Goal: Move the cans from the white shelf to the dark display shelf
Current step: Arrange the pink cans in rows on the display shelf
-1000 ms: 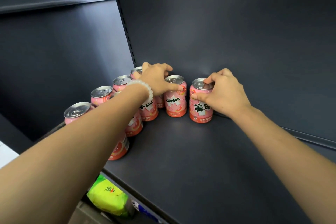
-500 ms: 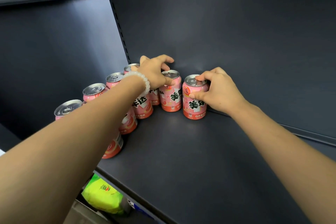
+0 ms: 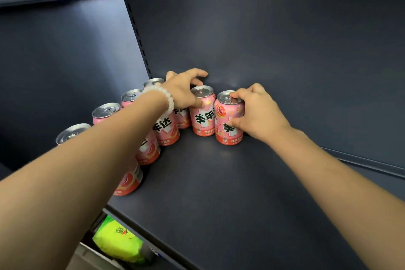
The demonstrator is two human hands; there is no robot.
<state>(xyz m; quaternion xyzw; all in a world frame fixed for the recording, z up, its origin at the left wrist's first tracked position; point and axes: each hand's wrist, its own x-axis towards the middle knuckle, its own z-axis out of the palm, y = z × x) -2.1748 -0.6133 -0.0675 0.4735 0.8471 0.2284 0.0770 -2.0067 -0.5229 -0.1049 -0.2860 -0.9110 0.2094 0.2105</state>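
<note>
Right hand grips the rightmost can; left hand pinches the neighbouring can, frame centre. Nine pink cans visible on the dark shelf.

A shop: dark metal display shelving with a slotted upright fills the frame, pink drink cans stand in rows at centre, and a packaged yellow-green bag sits lower left.

Pink cans: metal, glossy printed sides, bare silvery brushed-look lids with pull tabs. Dark display shelf: matt, smooth, looks like painted metal; back panel same finish. Bracelet: smooth milky-white beads, slight sheen. Yellow-green packet below: shiny plastic film.
</note>
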